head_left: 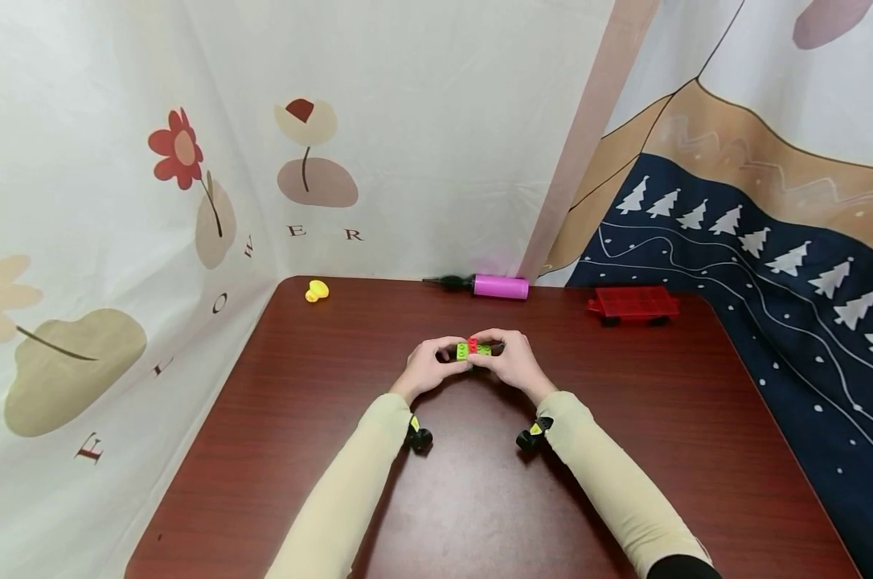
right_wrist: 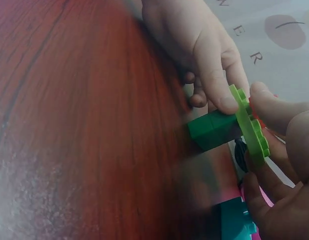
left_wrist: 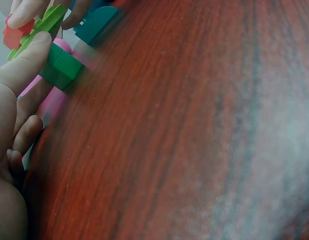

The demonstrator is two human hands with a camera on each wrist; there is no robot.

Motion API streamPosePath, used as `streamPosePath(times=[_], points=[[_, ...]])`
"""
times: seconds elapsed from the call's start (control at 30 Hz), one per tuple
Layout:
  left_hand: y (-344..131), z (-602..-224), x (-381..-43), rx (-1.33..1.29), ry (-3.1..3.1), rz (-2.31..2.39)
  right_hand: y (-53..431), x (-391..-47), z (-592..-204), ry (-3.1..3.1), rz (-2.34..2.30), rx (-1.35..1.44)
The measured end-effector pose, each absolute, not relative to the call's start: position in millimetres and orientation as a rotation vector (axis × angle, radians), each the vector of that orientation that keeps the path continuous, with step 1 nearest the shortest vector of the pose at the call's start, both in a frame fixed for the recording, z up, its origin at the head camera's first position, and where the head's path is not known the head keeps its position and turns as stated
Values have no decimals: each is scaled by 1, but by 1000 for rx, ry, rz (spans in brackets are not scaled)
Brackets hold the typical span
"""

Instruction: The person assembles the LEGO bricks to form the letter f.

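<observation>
Over the table, both hands meet at a small toy brick assembly. My left hand [head_left: 428, 368] pinches one end of a lime green studded plate [right_wrist: 252, 131], thumb on its near side. A dark green brick [right_wrist: 214, 129] sits under that plate. With thumb and fingertips, my right hand [head_left: 512, 366] holds a small red brick [head_left: 473, 345] against the studded face; whether it is fully seated cannot be told. Beyond the fingers, a teal curved brick [left_wrist: 97, 25] appears in the left wrist view.
Along the table's [head_left: 625, 482] back edge lie a yellow toy piece [head_left: 317, 290], a purple cylinder with a dark nozzle [head_left: 502, 287] and a red wheeled toy wagon [head_left: 635, 303]. Printed curtains [head_left: 436, 121] hang right behind that edge.
</observation>
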State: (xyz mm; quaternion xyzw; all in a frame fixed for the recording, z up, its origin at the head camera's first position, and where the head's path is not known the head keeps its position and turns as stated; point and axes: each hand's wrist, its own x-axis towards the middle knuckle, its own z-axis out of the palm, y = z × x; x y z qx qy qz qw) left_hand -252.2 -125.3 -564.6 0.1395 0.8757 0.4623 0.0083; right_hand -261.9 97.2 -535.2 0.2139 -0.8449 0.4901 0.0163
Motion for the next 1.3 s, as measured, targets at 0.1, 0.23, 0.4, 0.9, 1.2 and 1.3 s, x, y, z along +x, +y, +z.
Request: streamPosePath(times=[0.1, 0.23, 0.4, 0.9, 1.2, 1.3], points=[[-125, -565, -252, 433, 2735, 1444, 97, -262, -536, -2639, 1492, 666], [-125, -565, -252, 426, 2734, 1447, 97, -264, -535, -2638, 1458, 723], [-125, -564, -252, 421, 2727, 1444, 97, -269, -527, -2643, 1354, 837], [-124, -564, -250, 379, 2717, 1441, 95, -280, -503, -2762, 1066, 1069], [-124, -563, -248, 382, 2701, 1452, 100, -277, -509, -2829, 1299, 893], [-124, -562, -248, 382, 2706, 1456, 102, -275, -515, -2824, 1409, 821]])
